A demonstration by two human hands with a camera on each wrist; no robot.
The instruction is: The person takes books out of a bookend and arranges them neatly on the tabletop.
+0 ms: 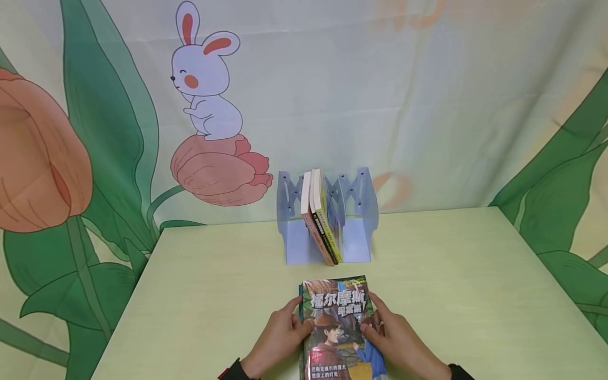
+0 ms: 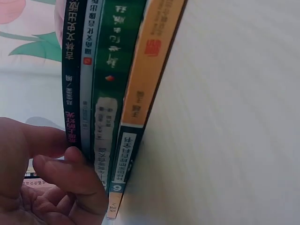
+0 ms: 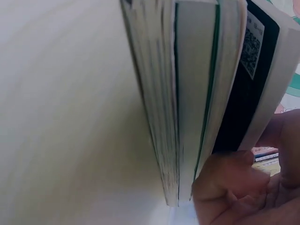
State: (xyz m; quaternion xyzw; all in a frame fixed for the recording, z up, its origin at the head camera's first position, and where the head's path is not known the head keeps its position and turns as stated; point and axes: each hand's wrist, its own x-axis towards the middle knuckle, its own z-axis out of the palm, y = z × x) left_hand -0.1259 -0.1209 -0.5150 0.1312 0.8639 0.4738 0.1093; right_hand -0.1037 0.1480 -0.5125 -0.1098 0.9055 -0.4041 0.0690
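Observation:
A paperback book (image 1: 338, 338) with Chinese lettering and cartoon figures on its cover tops a stack of several books at the front of the table. My left hand (image 1: 282, 330) grips it at the spine side, thumb on the cover. In the left wrist view the curled fingers (image 2: 70, 180) lie against the spines, green (image 2: 112, 70) and orange (image 2: 152, 61) ones lower down. My right hand (image 1: 396, 338) pinches the top book's page edge. On that side its black back cover (image 3: 251, 70) shows, tilted up from the book below (image 3: 220, 93).
Behind the stack stands a light blue bookend rack (image 1: 356, 243), with a few slim books (image 1: 320, 221) leaning inside it. The pale table (image 1: 214, 295) reaches back to a printed curtain (image 1: 427, 105) with a rabbit and flowers.

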